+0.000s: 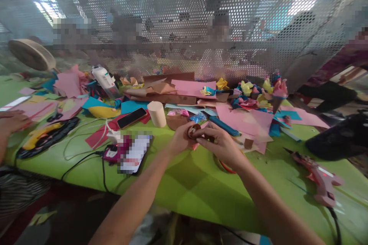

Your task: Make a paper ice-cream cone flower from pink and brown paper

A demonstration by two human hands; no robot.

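A small brown, round, seemingly paper roll (191, 131) sits between the hands, its open end facing upward; its long axis is mostly hidden. The left hand (181, 138) wraps it from the left; the right hand's (220, 143) bunched fingertips meet its rim, though whether they pinch it I cannot tell
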